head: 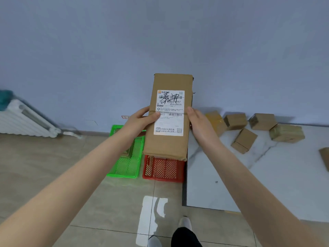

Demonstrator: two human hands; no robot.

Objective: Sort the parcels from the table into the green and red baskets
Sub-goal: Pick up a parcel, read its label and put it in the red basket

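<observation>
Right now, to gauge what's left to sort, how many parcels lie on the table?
6 parcels: four in the back row, one nearer, one cut off at the right edge. Others may lie out of frame.

Bench (267, 175), white, veined: six cardboard parcels (243, 140) are scattered over its far part, one cut off at the right. Floor (53, 157), tiled: green basket (124, 175) and red basket (163, 170) are set side by side.

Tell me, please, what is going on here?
A person holds a long parcel up with both hands, the left hand and right hand gripping its sides, the label facing them. A green basket and a red basket stand side by side on the floor below. Smaller parcels lie on the white table.
</observation>
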